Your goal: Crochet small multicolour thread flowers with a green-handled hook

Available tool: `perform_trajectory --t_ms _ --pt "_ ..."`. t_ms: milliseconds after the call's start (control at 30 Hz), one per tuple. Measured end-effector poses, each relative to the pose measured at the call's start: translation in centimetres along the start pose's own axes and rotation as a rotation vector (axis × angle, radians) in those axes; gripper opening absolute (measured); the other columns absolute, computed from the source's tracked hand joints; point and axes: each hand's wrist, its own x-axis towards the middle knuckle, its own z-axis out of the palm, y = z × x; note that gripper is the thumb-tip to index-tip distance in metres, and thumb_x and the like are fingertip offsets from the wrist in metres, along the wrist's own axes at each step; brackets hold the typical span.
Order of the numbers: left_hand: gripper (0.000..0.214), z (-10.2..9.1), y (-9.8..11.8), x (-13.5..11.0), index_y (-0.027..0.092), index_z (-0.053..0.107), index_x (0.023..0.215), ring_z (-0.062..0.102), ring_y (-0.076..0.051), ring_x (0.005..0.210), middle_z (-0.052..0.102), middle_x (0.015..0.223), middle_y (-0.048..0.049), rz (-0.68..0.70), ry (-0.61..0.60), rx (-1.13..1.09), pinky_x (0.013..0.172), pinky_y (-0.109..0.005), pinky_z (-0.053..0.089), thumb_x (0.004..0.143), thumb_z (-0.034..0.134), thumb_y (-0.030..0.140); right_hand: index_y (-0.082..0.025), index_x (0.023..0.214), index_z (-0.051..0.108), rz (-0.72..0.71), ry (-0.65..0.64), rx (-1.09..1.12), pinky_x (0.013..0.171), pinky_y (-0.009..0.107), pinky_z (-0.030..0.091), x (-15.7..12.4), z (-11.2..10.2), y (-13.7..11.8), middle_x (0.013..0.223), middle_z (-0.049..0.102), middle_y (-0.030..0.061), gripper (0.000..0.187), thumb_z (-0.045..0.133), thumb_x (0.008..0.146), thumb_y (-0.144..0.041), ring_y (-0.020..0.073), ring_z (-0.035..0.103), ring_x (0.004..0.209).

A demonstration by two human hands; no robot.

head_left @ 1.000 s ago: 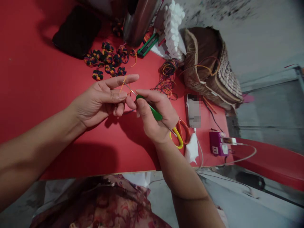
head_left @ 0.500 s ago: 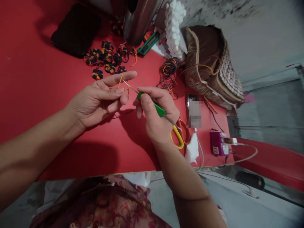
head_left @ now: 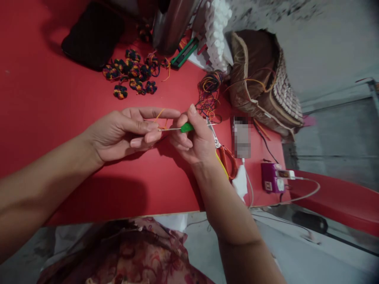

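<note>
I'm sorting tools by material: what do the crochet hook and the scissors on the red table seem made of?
The crochet hook, in the right hand: thin grey shiny shaft, likely metal; glossy solid green grip, probably plastic. The left hand pinches orange thread at its tip. The scissors: bright reflective blades, likely steel; smooth orange and yellow loops, probably plastic.

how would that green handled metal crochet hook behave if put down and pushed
The green-handled metal crochet hook looks stiff: its thin shaft is straight. Probably light, since the right hand pinches it with fingertips. Being slender and round, it may roll.
</note>
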Motion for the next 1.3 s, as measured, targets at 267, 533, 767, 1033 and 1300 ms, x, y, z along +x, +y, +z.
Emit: perform_trajectory --t_ms 267,533,767,1033,1300 --pt "0.04 -0.7 -0.3 -0.1 0.011 0.085 0.126 0.059 -0.008 0.047 0.071 0.065 -0.001 -0.084 -0.03 0.215 0.049 -0.017 0.045 0.086 0.086 0.011 -0.024 0.063 0.072 -0.115 0.137 -0.222 0.035 0.023 0.012 -0.9 -0.3 -1.2 0.043 0.045 -0.0082 0.052 0.079 0.1 -0.061 0.0042 0.021 0.034" --pt "0.039 -0.7 -0.8 0.1 0.013 0.083 0.13 0.069 -0.015 0.049 0.076 0.065 -0.0044 -0.008 -0.016 0.352 0.051 -0.021 0.054 0.091 0.085 0.018 -0.024 0.065 0.077 -0.319 0.186 -0.459 0.035 0.025 0.022 -1.2 -1.4 -1.3 0.046 0.051 -0.0061 0.059 0.075 0.101 -0.07 0.0061 0.031 0.034" --pt "0.047 -0.4 -1.0 0.2 0.013 0.078 0.136 0.071 -0.018 0.051 0.081 0.073 -0.0071 0.025 0.058 0.362 0.048 -0.024 0.057 0.091 0.089 0.019 -0.029 0.079 0.087 -0.486 0.225 -0.627 0.056 0.032 0.056 -2.3 -1.1 -1.3 0.055 0.061 -0.0043 0.042 0.073 0.11 -0.054 0.0128 0.055 0.046" --pt "0.037 0.0 -0.8 0.4 0.016 0.082 0.128 0.071 -0.011 0.06 0.082 0.075 -0.0027 0.146 0.07 0.067 0.062 -0.016 0.058 0.094 0.082 0.002 -0.038 0.107 0.09 -0.737 0.223 -0.838 0.084 0.039 0.068 -2.7 0.0 0.5 0.087 0.084 -0.0001 0.021 0.072 0.111 -0.047 0.0205 0.078 0.078" --pt "0.037 0.4 -1.5 0.3 0.021 0.081 0.128 0.072 -0.01 0.064 0.083 0.081 0.0001 0.19 0.141 -0.014 0.067 -0.018 0.059 0.099 0.075 -0.001 -0.035 0.121 0.086 -0.859 0.214 -1.204 0.095 0.037 0.068 -2.8 0.2 1.1 0.111 0.09 0.0031 0.021 0.07 0.113 -0.044 0.0238 0.083 0.098"
